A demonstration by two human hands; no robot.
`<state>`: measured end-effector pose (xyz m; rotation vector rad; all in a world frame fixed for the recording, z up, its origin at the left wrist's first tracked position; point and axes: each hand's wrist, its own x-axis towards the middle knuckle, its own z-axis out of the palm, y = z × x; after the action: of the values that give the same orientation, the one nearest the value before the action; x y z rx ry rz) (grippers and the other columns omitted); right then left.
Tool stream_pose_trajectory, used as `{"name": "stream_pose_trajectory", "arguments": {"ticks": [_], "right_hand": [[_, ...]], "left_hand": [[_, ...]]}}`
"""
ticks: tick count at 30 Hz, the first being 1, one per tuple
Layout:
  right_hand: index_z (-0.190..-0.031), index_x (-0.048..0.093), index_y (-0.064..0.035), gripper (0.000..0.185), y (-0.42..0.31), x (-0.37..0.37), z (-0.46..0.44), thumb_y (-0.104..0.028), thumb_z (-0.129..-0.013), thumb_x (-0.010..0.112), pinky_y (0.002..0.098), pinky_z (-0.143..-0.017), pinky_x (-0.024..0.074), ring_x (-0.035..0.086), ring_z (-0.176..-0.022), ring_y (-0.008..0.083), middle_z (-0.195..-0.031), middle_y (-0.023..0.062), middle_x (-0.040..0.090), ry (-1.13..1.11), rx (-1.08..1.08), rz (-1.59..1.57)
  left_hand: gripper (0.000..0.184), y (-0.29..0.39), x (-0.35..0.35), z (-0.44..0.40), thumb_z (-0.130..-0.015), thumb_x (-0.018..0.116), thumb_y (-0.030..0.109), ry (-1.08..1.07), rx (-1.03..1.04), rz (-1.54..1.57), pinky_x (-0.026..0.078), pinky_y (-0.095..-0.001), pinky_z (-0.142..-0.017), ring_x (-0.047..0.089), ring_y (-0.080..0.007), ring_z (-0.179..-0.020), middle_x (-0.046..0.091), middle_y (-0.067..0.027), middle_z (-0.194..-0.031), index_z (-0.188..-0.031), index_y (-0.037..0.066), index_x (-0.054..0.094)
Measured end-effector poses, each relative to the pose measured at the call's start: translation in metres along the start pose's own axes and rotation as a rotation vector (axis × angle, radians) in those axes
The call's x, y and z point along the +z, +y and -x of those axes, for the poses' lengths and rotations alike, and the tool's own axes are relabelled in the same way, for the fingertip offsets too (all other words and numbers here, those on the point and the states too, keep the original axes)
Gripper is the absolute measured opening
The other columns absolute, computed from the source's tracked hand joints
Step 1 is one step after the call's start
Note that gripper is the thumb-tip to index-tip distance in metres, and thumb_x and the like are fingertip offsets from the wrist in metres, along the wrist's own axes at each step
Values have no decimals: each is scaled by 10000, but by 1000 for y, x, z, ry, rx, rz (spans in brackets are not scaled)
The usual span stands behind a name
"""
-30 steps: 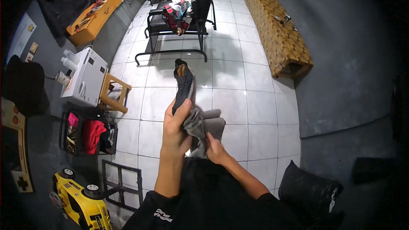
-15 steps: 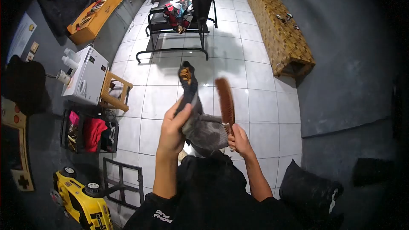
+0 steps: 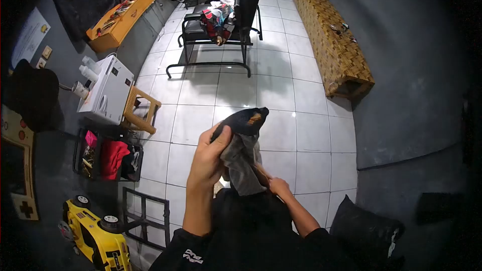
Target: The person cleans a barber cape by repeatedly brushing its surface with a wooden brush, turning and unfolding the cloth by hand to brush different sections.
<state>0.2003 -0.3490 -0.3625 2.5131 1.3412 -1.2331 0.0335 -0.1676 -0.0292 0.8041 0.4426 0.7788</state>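
My left hand [image 3: 208, 155] is closed around a grey sock [image 3: 240, 163] with a black end that carries an orange mark. The thumb presses on the dark fabric, and the black end bends over to the right. The grey part hangs down in front of my dark clothing. Lower right of it, my right hand [image 3: 279, 186] is closed on the brown handle of a brush [image 3: 262, 171]. Most of the brush, bristles included, is hidden behind the sock or inside it; I cannot tell which.
Ahead stands a black metal-framed chair [image 3: 213, 65] with clothing on it. A woven bench [image 3: 331, 35] runs along the right wall. At left are a small white fridge [image 3: 108, 88], a stool [image 3: 150, 103], a crate [image 3: 103, 180] and a yellow toy car [image 3: 95, 226]. A black bag [image 3: 361, 226] lies lower right.
The sock's black end has swung from pointing upward to folding over to the right. The brush, upright with its bristles visible before, has dropped behind or into the sock as my right hand moved lower.
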Motion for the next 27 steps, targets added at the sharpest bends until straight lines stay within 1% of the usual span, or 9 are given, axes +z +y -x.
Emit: {"name": "stream_pose_trajectory", "arguments": {"ticks": [3, 6, 8, 13, 17, 19, 22, 26, 27], "right_hand": [[-886, 608, 8, 411, 35, -7, -8, -316, -917, 357, 447, -665, 482, 615, -765, 351, -829, 200, 619, 60, -93, 143], [-848, 545, 5, 421, 5, -65, 15, -343, -939, 327, 356, -455, 433, 538, -501, 215, -643, 91, 534, 189, -66, -723], [-838, 428, -98, 363, -51, -126, 60, -430, -950, 332, 207, -380, 292, 318, -416, 63, -566, -31, 315, 54, -252, -1341], [-930, 418, -89, 282, -129, -156, 116, -339, -973, 295, 194, -429, 267, 324, -488, 61, -596, -32, 334, 4, -563, -1639], [-1056, 431, -9, 312, -109, -80, 51, -296, -944, 382, 382, -561, 438, 571, -625, 318, -709, 182, 566, 262, -601, -716], [-1065, 510, -1, 332, -68, -27, 13, -272, -933, 373, 469, -686, 454, 581, -807, 427, -869, 274, 597, 141, -364, -231], [-995, 614, -12, 380, -10, 2, 1, -295, -916, 372, 488, -759, 451, 585, -862, 417, -901, 273, 598, -85, -110, 10], [-879, 624, 6, 413, 37, 0, -22, -360, -888, 434, 452, -732, 464, 611, -792, 374, -844, 225, 624, 139, -15, -105], [-859, 587, -15, 387, 34, -17, -19, -364, -900, 426, 381, -566, 438, 559, -622, 276, -725, 138, 575, 165, -83, -390]], "left_hand": [[317, 6, -3, -3, -930, 467, 209, 47, 18, -138, 450, -239, -745, 566, -119, -833, 605, -79, -948, -1106, -48, 526], [294, 0, -14, -10, -930, 473, 209, -40, -24, -388, 432, -234, -736, 539, -106, -790, 596, -53, -916, -1079, -33, 546], [235, -2, -2, -10, -919, 483, 150, -8, -3, -573, 409, -230, -742, 513, -110, -808, 563, -56, -885, -1047, -32, 559], [157, -16, 22, -12, -861, 517, 34, -10, 395, -902, 399, -243, -730, 486, -152, -792, 465, -63, -799, -992, -25, 580], [157, -8, 24, -11, -905, 445, 23, -53, 435, -882, 412, -237, -780, 534, -146, -868, 571, -118, -961, -997, -60, 540], [183, 0, 22, -3, -933, 422, 77, 74, 213, -524, 445, -205, -685, 562, -103, -763, 607, -72, -906, -997, -36, 551], [197, 13, 20, -3, -937, 433, 119, 142, 421, -701, 417, -193, -714, 528, -78, -803, 592, -52, -883, -1018, -28, 538], [181, 18, 11, -2, -933, 436, 122, 87, 224, -767, 405, -205, -704, 478, -70, -774, 554, -24, -820, -977, -25, 533], [174, 19, 13, -1, -932, 435, 123, 29, 40, -645, 398, -202, -705, 469, -73, -776, 537, -18, -820, -974, -18, 528]]}}
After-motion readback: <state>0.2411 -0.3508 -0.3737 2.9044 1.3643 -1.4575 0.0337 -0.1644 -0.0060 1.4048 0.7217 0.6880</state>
